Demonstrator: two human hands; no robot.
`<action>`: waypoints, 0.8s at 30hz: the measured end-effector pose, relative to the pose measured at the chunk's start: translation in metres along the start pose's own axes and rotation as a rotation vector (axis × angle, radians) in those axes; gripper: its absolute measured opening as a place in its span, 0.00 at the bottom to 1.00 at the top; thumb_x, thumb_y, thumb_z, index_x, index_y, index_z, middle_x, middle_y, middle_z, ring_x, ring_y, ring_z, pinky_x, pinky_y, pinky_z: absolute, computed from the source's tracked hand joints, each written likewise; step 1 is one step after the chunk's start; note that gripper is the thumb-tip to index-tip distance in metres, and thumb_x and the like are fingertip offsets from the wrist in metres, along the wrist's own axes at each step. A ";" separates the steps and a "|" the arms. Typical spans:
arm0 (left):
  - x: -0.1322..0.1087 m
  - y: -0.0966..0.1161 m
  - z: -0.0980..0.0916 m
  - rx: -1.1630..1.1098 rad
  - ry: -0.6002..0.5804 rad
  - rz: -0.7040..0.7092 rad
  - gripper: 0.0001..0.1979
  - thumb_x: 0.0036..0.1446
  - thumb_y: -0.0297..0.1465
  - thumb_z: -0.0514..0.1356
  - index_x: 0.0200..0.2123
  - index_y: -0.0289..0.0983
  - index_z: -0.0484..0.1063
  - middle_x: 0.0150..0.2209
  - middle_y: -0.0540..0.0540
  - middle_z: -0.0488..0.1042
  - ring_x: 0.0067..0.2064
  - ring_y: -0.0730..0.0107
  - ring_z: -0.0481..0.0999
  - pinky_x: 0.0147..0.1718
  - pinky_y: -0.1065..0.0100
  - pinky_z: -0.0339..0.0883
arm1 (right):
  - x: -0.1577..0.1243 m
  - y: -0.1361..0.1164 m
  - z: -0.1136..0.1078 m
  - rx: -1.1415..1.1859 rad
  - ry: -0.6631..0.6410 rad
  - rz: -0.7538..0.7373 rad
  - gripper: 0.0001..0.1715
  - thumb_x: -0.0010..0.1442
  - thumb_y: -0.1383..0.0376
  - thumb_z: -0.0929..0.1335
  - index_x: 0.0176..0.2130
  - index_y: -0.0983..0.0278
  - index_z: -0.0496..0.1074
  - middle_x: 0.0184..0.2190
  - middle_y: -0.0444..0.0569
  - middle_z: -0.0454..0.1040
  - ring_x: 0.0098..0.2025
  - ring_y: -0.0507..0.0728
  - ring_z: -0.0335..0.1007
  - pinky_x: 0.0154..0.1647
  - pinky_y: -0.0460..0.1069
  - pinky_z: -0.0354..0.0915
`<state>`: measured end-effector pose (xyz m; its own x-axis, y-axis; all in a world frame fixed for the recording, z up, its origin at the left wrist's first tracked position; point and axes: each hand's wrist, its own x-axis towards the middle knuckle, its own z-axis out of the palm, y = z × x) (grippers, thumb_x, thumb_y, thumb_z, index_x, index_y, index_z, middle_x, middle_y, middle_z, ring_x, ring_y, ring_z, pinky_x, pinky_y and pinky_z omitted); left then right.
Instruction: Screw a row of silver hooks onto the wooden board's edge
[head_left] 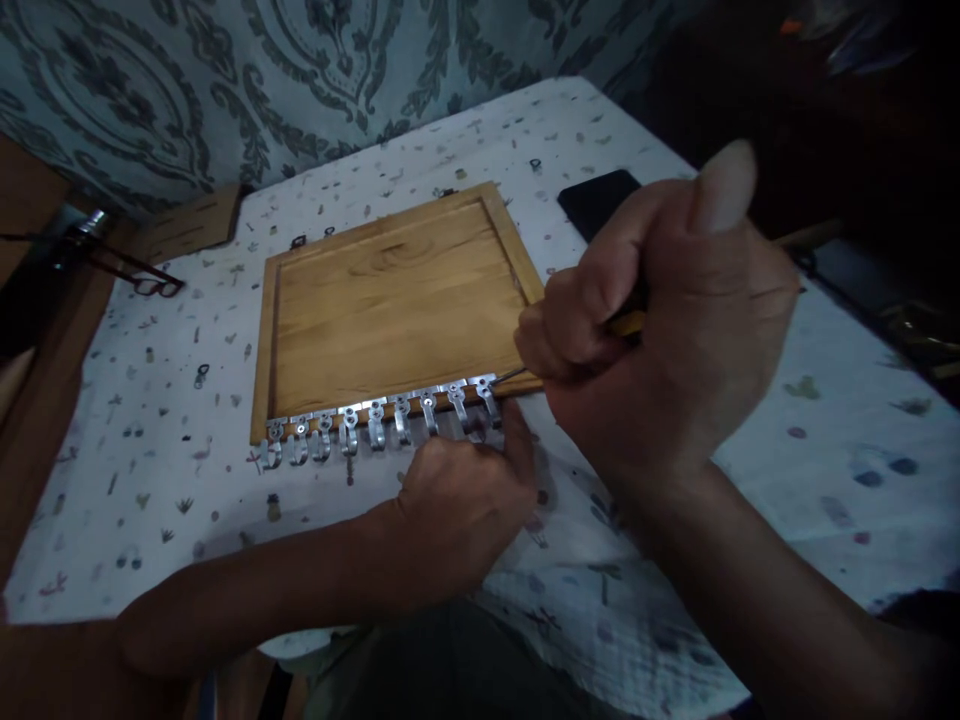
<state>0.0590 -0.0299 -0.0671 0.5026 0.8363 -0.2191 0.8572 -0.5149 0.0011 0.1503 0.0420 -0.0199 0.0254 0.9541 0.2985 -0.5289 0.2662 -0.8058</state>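
Observation:
A framed wooden board [390, 310] lies on the cloth-covered table, a row of silver metal hooks [376, 425] along its near edge. My right hand [675, 320] is wrapped round the handle of a screwdriver [627, 325], black and yellow where it shows. Its thin shaft slants down to the left, the tip at or close to the rightmost hook [487, 398]. Below that hook, my left hand [469, 500] is closed at the board's near right edge, one finger pointing up against it. Its other fingertips are hidden from view.
A dark phone-like slab [592, 200] lies beyond my right hand. Red-framed glasses [159, 285] and a flat cardboard piece [191, 222] are at the left. A patterned curtain or wall covering [315, 70] borders the far side of the patterned tablecloth [195, 520].

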 end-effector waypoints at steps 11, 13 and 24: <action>-0.023 0.007 -0.014 0.038 -0.133 0.007 0.42 0.53 0.28 0.60 0.66 0.27 0.40 0.25 0.48 0.76 0.21 0.67 0.74 0.17 0.67 0.54 | 0.000 0.002 -0.005 -0.065 -0.050 -0.022 0.28 0.62 0.51 0.66 0.17 0.60 0.59 0.13 0.38 0.52 0.13 0.48 0.43 0.13 0.50 0.43; -0.017 0.006 -0.010 0.068 -0.109 -0.010 0.44 0.51 0.28 0.60 0.66 0.25 0.41 0.23 0.48 0.76 0.21 0.65 0.74 0.17 0.66 0.54 | 0.000 0.003 -0.004 -0.075 -0.046 -0.015 0.28 0.62 0.50 0.66 0.17 0.59 0.59 0.13 0.38 0.53 0.13 0.48 0.43 0.12 0.49 0.43; -0.013 0.001 -0.005 0.018 0.110 -0.005 0.23 0.54 0.28 0.58 0.54 0.33 0.62 0.21 0.51 0.75 0.19 0.63 0.74 0.16 0.66 0.55 | 0.001 0.003 -0.004 -0.027 -0.029 -0.028 0.31 0.63 0.46 0.62 0.17 0.59 0.58 0.13 0.38 0.52 0.13 0.48 0.41 0.12 0.49 0.43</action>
<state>0.0534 -0.0405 -0.0591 0.5084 0.8539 -0.1109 0.8581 -0.5132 -0.0179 0.1527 0.0441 -0.0240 0.0148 0.9420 0.3354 -0.5049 0.2966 -0.8107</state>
